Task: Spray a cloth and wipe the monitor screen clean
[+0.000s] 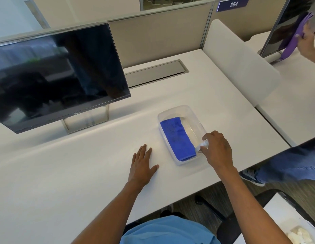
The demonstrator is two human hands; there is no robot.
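Head cam: my right hand [217,150] is closed around a small white spray bottle [203,144] at the clear tray [177,110], beside the folded blue cloth [177,137]. Left hand [141,165] lies flat, fingers spread, on the desk [65,173], holding nothing.

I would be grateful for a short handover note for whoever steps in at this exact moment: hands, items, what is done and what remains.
Left hand: flat on the white desk, fingers spread, holding nothing.
Right hand: closed around a small white spray bottle at the near right corner of the clear plastic tray.
Blue cloth: folded, lying in the tray, along its left side.
Monitor: upright on its stand, left of the tray, screen dark.
Done: bottle in hand. Whether the cloth has been sprayed cannot be told.
Left: spray the cloth if needed, pick it up, wipe the screen.
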